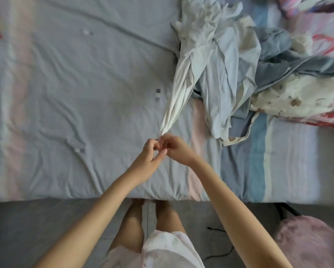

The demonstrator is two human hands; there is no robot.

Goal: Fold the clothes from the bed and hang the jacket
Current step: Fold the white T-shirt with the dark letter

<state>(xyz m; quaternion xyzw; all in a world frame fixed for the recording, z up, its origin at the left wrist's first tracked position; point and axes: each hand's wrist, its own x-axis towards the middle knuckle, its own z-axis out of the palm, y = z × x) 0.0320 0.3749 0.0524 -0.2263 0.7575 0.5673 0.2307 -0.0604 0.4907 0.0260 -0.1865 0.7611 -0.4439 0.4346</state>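
**As it's pinched at one tip: long white soft-knit garment**

Being thin & limp, it'll prob. weigh little, slump & rope up; better taken at two hem corners than by one bunched tip. R hand pinches that tip w/ curled fingers; L hand curls beside it, own hold unclear. Away from the grip the cloth runs up to a pale blue-and-white clothes heap, over wrinkled grey-blue bedsheet.

Sheet: matt cloth, creased. White garment: soft matt jersey-like cloth. Blue garments: thin matt cloth, rumpled. Quilt: printed matt cloth. Floor: smooth, matt. Pink bundle: fuzzy cloth. Ring: shiny metal.
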